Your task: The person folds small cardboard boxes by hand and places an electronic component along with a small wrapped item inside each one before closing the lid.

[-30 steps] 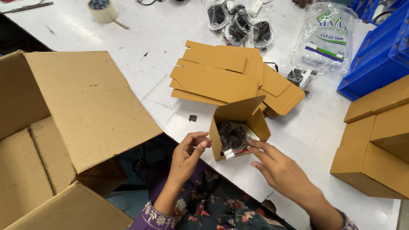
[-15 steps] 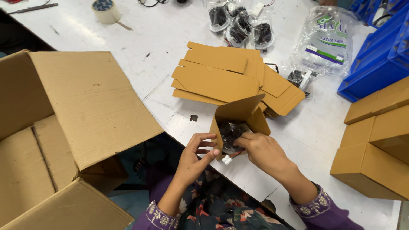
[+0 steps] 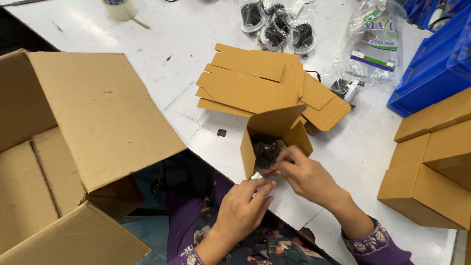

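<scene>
The right hand point(image 3: 305, 175) has its fingertips pinched on a small dark part wrapped in clear film point(image 3: 266, 151), pressing it into the open mouth of a small brown box point(image 3: 274, 137) that lies on its side at the near edge of the white surface point(image 3: 147, 73), its lid flap standing up so the opening faces the person. The left hand point(image 3: 243, 208) meets it from below, fingers curled against the box's lower lip and a bit of white there; whether it truly grips that white bit cannot be told, but it seems to steady the box so the push does not slide it away. Just behind the box lies a stack of flat, unfolded box blanks point(image 3: 265, 86), close enough to be taken one at a time. Beyond them sit several bagged dark parts point(image 3: 277, 24) and a crumpled clear plastic bag point(image 3: 375, 44). To the right stand closed small boxes point(image 3: 431, 167) packed together, with blue bins point(image 3: 431, 68) behind them. At the left a big open carton point(image 3: 73, 147) rests below the surface's edge, flaps spread wide. A roll of tape point(image 3: 117, 7) sits at the far edge.
</scene>
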